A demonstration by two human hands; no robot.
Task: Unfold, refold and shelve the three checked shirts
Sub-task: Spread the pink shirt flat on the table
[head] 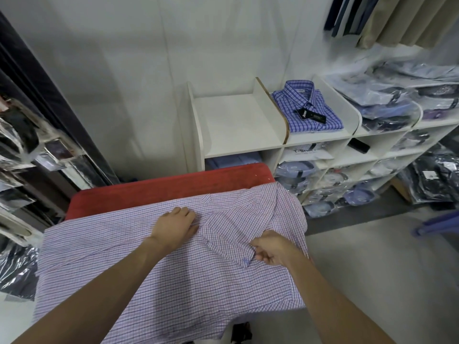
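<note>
On the red table (pixel 159 189), left hand (pixel 175 225) presses the pink shirt (pixel 149 269) flat; right hand (pixel 270 250) pinches its collar edge.

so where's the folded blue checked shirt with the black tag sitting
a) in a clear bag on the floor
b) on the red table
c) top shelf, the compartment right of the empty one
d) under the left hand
c: the folded blue checked shirt lies on the top of the white shelf unit, in the compartment just right of the empty compartment.
</note>
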